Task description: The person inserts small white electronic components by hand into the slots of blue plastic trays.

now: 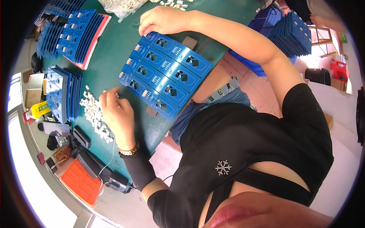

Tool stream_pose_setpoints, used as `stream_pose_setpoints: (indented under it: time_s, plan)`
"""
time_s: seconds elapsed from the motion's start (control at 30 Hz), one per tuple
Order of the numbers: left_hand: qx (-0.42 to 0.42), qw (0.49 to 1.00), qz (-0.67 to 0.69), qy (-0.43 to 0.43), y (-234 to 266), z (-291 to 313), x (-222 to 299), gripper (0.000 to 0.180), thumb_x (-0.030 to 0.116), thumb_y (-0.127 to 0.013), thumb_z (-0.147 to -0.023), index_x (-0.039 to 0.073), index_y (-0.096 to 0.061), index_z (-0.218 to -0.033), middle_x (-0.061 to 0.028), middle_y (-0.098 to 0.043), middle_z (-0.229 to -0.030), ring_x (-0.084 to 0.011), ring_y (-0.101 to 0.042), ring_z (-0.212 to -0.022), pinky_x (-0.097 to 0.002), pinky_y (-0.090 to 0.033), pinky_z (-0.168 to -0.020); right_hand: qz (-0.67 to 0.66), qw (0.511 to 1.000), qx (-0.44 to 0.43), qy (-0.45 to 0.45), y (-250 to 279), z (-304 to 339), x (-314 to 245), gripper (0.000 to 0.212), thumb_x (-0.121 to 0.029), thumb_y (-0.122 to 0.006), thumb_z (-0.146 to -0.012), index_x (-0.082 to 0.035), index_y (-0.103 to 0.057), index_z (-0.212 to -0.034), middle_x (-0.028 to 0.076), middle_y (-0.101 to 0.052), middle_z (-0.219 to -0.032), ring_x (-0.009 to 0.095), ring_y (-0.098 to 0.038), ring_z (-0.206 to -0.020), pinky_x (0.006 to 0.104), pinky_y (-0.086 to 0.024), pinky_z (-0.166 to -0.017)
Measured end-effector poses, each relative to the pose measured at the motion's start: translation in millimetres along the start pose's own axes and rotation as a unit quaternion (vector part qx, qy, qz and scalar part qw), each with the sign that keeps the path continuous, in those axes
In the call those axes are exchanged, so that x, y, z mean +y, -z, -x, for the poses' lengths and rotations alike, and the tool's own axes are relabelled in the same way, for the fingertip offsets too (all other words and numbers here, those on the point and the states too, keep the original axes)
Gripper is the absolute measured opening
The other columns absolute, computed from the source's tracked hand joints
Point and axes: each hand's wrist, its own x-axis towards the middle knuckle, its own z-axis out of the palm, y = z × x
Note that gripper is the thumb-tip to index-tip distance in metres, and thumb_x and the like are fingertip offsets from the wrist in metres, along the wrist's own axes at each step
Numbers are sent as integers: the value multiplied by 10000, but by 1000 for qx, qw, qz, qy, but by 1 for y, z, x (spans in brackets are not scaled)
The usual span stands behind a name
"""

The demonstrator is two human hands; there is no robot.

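A blue circuit board panel (pixel 159 72) lies tilted across the table edge in front of me, with repeated cut-outs and white connectors (pixel 137 48) along its far-left side. At the panel's far corner, my right hand (pixel 165 21) has its fingers pinched on a white connector (pixel 146 35). My left hand (pixel 118 114), wearing a gold watch band, hovers between the panel and a loose pile of white connectors (pixel 93 114). Its fingers are curled together, and whatever they hold is too small to make out. Brown strips (pixel 189 43) show from beneath the panel.
Stacks of blue boards stand on the green table (pixel 125 30), one on a red-edged tray (pixel 102 32), another nearer left (pixel 62 93). A clear bag (pixel 121 7) of connectors lies at the back. A phone (pixel 56 129) and an orange bin (pixel 80 182) sit left; a blue crate (pixel 253 57) stands right.
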Motion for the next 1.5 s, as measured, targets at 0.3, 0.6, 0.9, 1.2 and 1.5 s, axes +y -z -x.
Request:
stream_pose_setpoints:
  time_s: [0.3, 0.6, 0.9, 1.2, 1.5]
  plan:
    - [-16, 997, -65, 28, -2, 3, -13, 180, 33, -624, -825, -3, -656, -999, -158, -587, -1078, -317, -601, -941, -388, -503, -802, -19, 1000, -4, -13, -2, -2, 1, 128, -137, -605, -892, -58, -700, -927, 54, -647, -909, 225, -643, -866, 324, -503, -789]
    - [-19, 994, 1, 105, 3, -2, -15, 117, 71, -703, -812, 14, -623, -876, -103, -606, -922, -226, -602, -751, -328, -486, -672, -10, 1000, -10, 19, 0, -1, 2, 118, -117, -596, -886, -62, -697, -913, 59, -646, -899, 230, -643, -873, 331, -506, -786]
    - [50, 984, 86, 148, -6, -1, -21, 130, 116, -737, -826, 27, -642, -832, -47, -635, -731, -143, -586, -621, -285, -471, -601, 34, 999, -11, 24, 2, -4, -7, 103, -114, -609, -864, -75, -696, -903, 51, -644, -875, 234, -656, -842, 345, -513, -746]
    - [76, 993, 79, 44, -19, 2, -9, 118, 106, -744, -818, 37, -647, -821, -51, -645, -770, -149, -596, -665, -283, -479, -630, 92, 995, -6, 32, 0, -5, -8, 107, -84, -612, -841, -66, -696, -906, 65, -645, -869, 246, -661, -831, 353, -516, -722]
    - [46, 980, 186, 58, -23, 3, -9, 131, 105, -748, -835, 34, -638, -842, -10, -621, -786, -86, -544, -674, -219, -452, -612, -40, 998, -35, -26, -2, -11, 2, 103, -87, -607, -860, -43, -696, -886, 77, -634, -872, 235, -644, -835, 329, -505, -752]
